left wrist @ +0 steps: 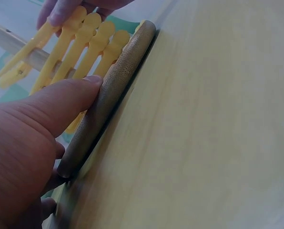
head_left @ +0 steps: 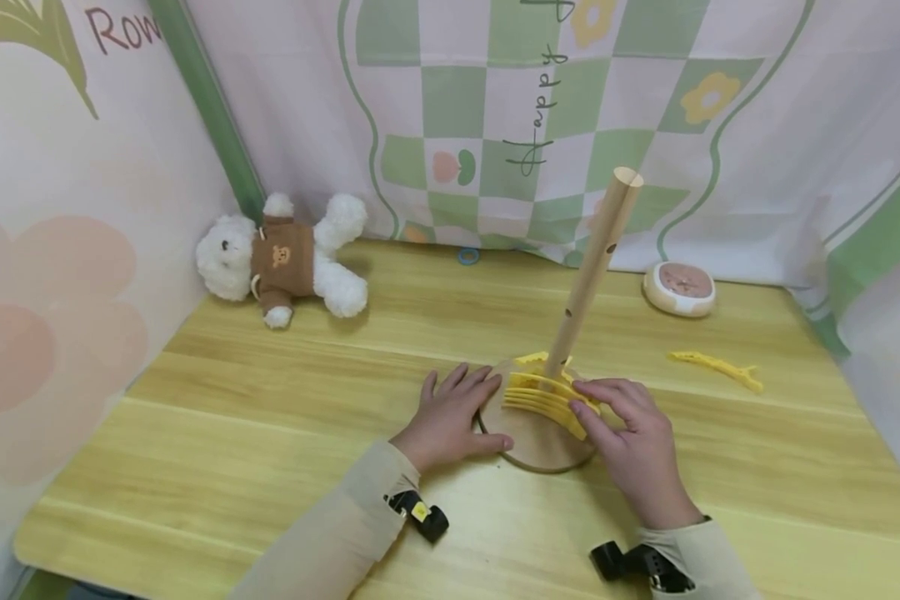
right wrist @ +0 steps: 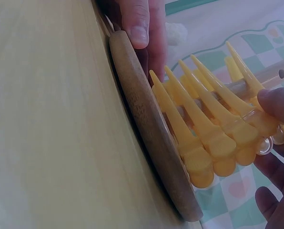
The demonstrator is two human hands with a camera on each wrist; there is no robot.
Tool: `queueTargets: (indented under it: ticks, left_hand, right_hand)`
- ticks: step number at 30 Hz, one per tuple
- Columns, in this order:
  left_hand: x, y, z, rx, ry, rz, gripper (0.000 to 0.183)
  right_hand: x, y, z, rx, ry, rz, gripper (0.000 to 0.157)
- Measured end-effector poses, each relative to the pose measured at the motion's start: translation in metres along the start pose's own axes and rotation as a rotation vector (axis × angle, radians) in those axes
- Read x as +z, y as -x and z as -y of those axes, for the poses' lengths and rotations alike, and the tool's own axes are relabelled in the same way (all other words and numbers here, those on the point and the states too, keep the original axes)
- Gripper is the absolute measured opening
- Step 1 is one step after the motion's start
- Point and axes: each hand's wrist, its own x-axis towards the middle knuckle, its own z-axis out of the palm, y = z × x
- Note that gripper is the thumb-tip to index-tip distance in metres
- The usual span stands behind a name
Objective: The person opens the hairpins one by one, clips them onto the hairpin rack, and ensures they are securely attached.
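A round wooden base (head_left: 542,447) with an upright wooden pole (head_left: 594,262) stands on the table, small dark holes along the pole. Several curved yellow plastic pieces (right wrist: 206,138), pointed at one end and rounded at the other, are stacked round the pole's foot. My left hand (head_left: 450,421) rests at the base's left edge with fingers spread, its thumb (left wrist: 77,98) touching the rim. On the other side, my right hand (head_left: 637,442) pinches the uppermost yellow piece (right wrist: 244,69) near its rounded end between thumb and fingers.
One yellow branch-like piece (head_left: 718,368) lies to the right. Behind are a white plush toy in a brown shirt (head_left: 283,257), a small blue ring (head_left: 468,256) and a round pink-and-white device (head_left: 679,288). Printed curtains (head_left: 292,100) border the wooden table (head_left: 255,467).
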Motion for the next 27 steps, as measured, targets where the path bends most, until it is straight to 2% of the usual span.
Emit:
queueTargets:
  ticks: [27]
  left_hand:
    - [-0.0033, 0.0006, -0.0026, -0.003, 0.004, 0.004, 0.090]
  right_hand:
    - [-0.0016, -0.0028, 0.0010, -0.015, 0.042, 0.046, 0.027]
